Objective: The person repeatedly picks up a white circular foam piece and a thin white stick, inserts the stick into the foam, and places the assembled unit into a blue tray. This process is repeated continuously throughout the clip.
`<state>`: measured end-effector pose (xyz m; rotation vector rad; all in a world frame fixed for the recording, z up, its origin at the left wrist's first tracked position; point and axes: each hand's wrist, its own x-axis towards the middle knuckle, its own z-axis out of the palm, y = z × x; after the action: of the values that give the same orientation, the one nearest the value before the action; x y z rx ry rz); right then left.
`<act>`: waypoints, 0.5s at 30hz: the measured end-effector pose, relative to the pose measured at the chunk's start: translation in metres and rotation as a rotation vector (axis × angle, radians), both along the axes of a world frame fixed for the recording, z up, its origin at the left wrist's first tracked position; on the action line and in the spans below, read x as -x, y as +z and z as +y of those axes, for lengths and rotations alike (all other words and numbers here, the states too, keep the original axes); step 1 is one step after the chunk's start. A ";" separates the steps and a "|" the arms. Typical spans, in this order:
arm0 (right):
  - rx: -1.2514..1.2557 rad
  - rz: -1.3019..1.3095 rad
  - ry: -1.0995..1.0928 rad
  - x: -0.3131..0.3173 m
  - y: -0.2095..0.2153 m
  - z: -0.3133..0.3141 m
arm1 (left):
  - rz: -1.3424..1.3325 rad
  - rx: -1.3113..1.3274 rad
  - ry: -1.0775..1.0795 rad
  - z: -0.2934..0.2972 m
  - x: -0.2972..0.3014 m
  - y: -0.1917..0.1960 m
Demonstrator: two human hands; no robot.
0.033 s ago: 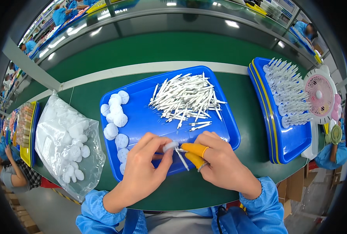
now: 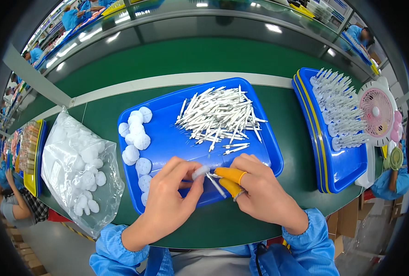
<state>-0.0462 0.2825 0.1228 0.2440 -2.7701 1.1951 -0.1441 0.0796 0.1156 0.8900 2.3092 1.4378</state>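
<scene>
Firstly, left hand: pinched on white disc, over blue tray's six-o'clock side.
Right hand: yellow finger covers set at white stick; grip cannot be told.
Disc rim: should be held steady, stick unbent.
Stick pile: heaped at the hands' twelve o'clock.

Blue sleeves with gathered cuffs; yellow finger covers on the right hand

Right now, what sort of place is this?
Most likely a factory assembly workshop: a blue tray holds many matching white sticks and white discs, and people in blue workwear are in the background.
</scene>
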 end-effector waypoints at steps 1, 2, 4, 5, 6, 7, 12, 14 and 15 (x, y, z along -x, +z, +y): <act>-0.007 0.001 -0.020 0.001 -0.001 0.001 | -0.008 0.017 0.003 0.000 0.000 0.000; -0.028 -0.001 -0.024 0.001 -0.001 0.001 | -0.043 0.022 0.027 0.000 -0.001 0.001; -0.075 -0.004 -0.036 0.002 0.001 -0.001 | -0.112 0.026 0.070 0.002 -0.003 0.003; -0.074 0.014 -0.032 0.003 0.001 -0.002 | -0.093 0.021 0.064 0.002 -0.003 0.002; -0.071 0.031 -0.028 0.003 -0.001 -0.004 | -0.073 0.018 0.057 0.002 -0.004 0.002; -0.068 0.049 -0.025 0.003 -0.001 -0.007 | -0.054 0.015 0.051 0.003 -0.005 0.002; 0.051 0.084 -0.084 0.001 -0.006 -0.022 | 0.076 -0.030 0.039 0.004 -0.005 -0.001; 0.086 0.108 -0.108 -0.001 -0.006 -0.025 | 0.129 -0.029 0.031 0.002 -0.005 -0.001; 0.099 0.119 -0.118 -0.002 -0.007 -0.026 | 0.159 -0.025 0.030 0.001 -0.006 -0.002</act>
<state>-0.0440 0.2561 0.1162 0.1352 -2.5771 1.2412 -0.1378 0.0810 0.1131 1.0157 2.4333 1.4589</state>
